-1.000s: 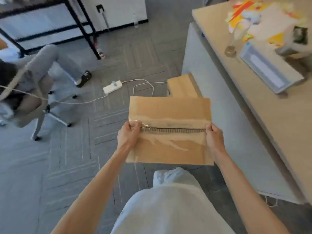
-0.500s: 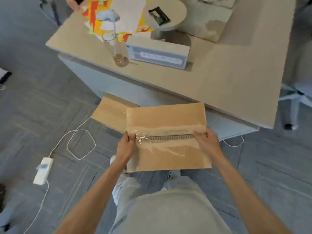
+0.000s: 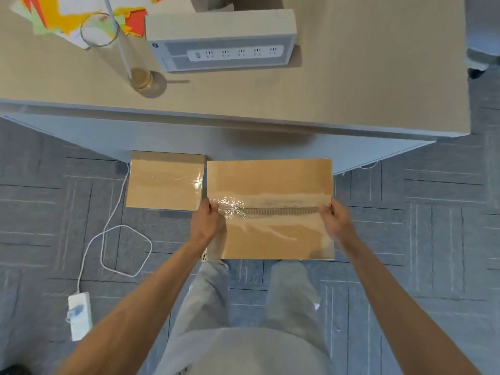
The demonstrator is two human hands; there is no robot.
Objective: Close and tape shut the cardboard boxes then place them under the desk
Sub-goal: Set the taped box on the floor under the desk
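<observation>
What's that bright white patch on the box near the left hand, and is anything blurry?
Head view: it is glare off crumpled clear tape on the cardboard box, beside the left hand. Head view: the second box glints too; the right hand looks slightly smeared; the glass casts a soft shadow.

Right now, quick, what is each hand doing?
Left hand: grips the left end of the taped cardboard box.
Right hand: grips the right end of the same box.

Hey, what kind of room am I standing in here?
Probably an office: a light wooden desk, grey patterned carpet tiles, and a white power strip trailing its cable across the floor.
</observation>
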